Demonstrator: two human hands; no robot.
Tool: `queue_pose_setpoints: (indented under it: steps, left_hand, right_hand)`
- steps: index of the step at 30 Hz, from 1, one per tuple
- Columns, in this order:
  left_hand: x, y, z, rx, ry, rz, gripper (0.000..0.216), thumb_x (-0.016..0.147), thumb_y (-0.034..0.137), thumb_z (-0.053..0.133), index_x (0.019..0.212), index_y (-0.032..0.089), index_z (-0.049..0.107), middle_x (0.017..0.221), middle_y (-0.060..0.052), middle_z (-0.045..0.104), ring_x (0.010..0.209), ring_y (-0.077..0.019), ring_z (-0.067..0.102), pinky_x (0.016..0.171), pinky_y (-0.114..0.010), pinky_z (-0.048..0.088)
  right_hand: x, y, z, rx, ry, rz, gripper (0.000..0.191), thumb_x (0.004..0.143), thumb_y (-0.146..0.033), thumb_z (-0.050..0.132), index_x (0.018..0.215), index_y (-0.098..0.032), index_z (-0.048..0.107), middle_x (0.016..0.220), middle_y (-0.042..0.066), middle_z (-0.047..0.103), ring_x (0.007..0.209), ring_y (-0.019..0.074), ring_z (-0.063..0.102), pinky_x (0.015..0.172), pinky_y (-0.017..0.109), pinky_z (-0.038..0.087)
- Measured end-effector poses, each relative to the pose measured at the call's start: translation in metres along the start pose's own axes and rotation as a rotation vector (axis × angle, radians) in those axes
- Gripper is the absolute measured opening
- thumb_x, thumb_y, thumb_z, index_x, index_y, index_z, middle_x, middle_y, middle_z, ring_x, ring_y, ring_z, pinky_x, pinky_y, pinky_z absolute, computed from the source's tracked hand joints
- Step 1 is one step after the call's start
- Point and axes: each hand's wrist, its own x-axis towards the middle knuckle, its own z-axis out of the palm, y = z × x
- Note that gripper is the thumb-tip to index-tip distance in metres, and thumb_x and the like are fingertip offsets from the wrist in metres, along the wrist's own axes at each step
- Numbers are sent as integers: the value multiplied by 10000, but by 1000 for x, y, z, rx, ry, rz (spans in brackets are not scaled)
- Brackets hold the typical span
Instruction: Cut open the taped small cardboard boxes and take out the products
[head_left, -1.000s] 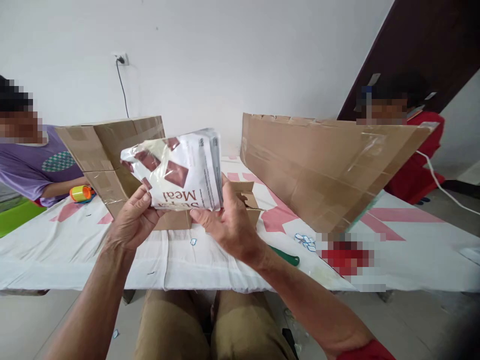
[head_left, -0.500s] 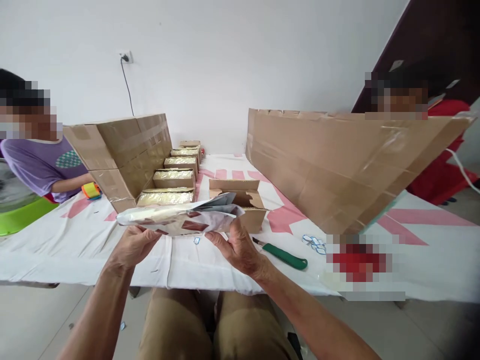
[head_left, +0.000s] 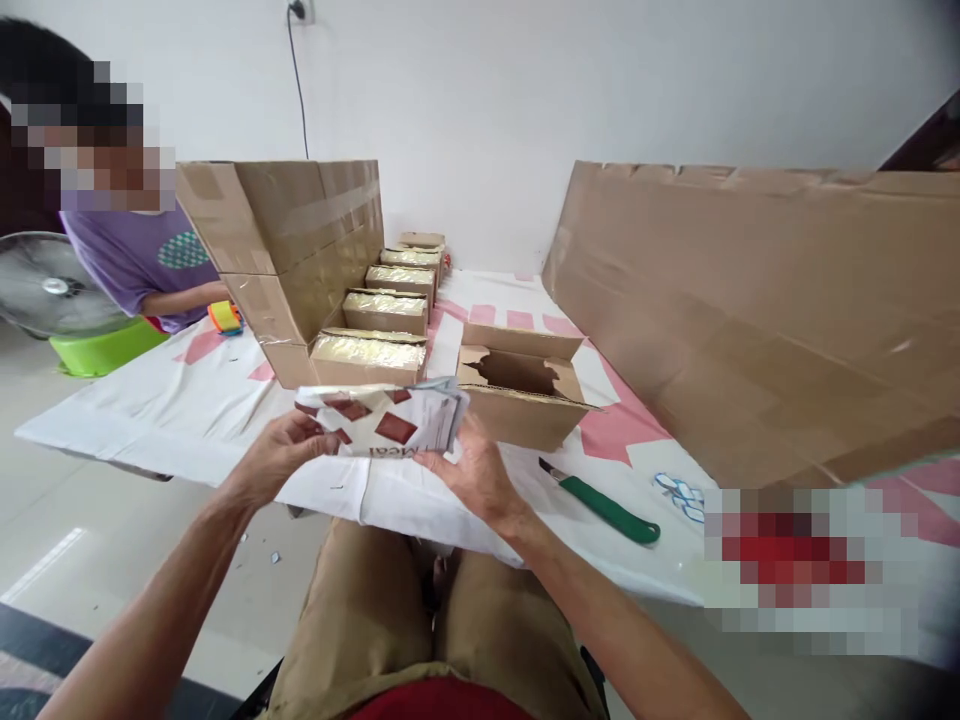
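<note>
The left hand point(head_left: 281, 455) is closed on the left end of a printed pouch point(head_left: 382, 425). The right hand point(head_left: 472, 475) grips the other end, thumb on top. Held at both ends, the limp pouch stays nearly flat above the near edge of the worktop point(head_left: 187, 400). Just beyond it stands an open carton point(head_left: 517, 395), flaps spread, beside a row of filled cartons point(head_left: 367, 355). A green-handled knife point(head_left: 607, 507) lies along the near edge, close by the right hand.

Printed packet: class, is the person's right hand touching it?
Touching. The head view shows the right hand with its fingers wrapped onto the right end of the printed packet, no gap between them.
</note>
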Motion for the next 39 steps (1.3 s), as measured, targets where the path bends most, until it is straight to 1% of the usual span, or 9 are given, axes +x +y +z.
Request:
queue_pose_setpoints:
  steps: [2, 5, 12, 17, 23, 28, 32, 35, 39]
  left_hand:
    - [2, -28, -8, 18, 21, -94, 441, 593, 491, 948, 832, 166, 770, 787, -60, 750, 680, -193, 645, 620, -298, 507]
    - [17, -55, -15, 29, 86, -94, 448, 561, 498, 934, 787, 167, 734, 695, -17, 680, 652, -159, 584, 620, -279, 472]
    - [79, -71, -30, 28, 171, -38, 419, 530, 436, 875, 800, 174, 692, 763, -24, 706, 699, -157, 577, 687, -292, 477]
    - [97, -91, -38, 79, 215, -56, 378, 549, 415, 791, 825, 179, 687, 798, -29, 718, 754, -182, 607, 743, -315, 493]
    - [99, -102, -45, 230, 261, -88, 269, 597, 391, 745, 761, 185, 695, 800, -44, 733, 827, -235, 651, 821, -355, 509]
    - [84, -104, -54, 341, 371, -132, 516, 661, 420, 737, 1105, 156, 722, 1145, -155, 771, 1055, -320, 698, 982, -441, 520]
    - [54, -108, -52, 444, 440, -132, 440, 707, 405, 712, 1083, 179, 733, 1258, -165, 744, 1128, -345, 674, 1066, -490, 483]
    - [30, -109, -37, 535, 411, -99, 364, 748, 422, 669, 1023, 198, 753, 1181, -142, 764, 1038, -327, 690, 972, -464, 534]
    - [4, -109, -13, 590, 326, -52, 348, 779, 447, 633, 1006, 218, 765, 1115, -115, 765, 996, -303, 685, 873, -407, 554]
  right_hand:
    - [-4, 18, 24, -58, -93, 146, 300, 773, -284, 841, 1010, -182, 687, 1078, 97, 735, 1034, 284, 682, 931, 411, 533]
    - [3, 36, 55, -111, -140, 280, 246, 778, -247, 818, 976, -181, 688, 1021, 81, 753, 959, 255, 695, 873, 364, 534]
    - [50, 58, 96, -230, -123, 381, 290, 819, -290, 780, 1068, -175, 685, 1057, 110, 792, 962, 268, 717, 834, 337, 519]
    - [62, 69, 110, -331, -159, 431, 258, 846, -337, 754, 1048, -186, 699, 1006, 130, 804, 940, 300, 734, 797, 341, 496]
    - [68, 71, 105, -356, -219, 372, 263, 872, -400, 735, 989, -165, 721, 944, 144, 802, 904, 309, 745, 782, 350, 503]
    - [42, 80, 63, -309, -248, 288, 276, 999, -251, 528, 1202, -197, 707, 1079, 80, 800, 987, 219, 744, 862, 315, 538]
    - [12, 83, 33, -320, -329, 243, 274, 964, -159, 534, 1093, -213, 769, 1065, 60, 788, 992, 203, 726, 930, 318, 528]
    - [8, 83, 33, -354, -370, 219, 294, 944, -132, 564, 1113, -233, 782, 1163, 65, 766, 1048, 208, 702, 955, 318, 508]
    - [20, 84, 53, -392, -418, 180, 157, 903, -201, 693, 1019, -210, 798, 1154, 92, 750, 1016, 237, 681, 896, 315, 495]
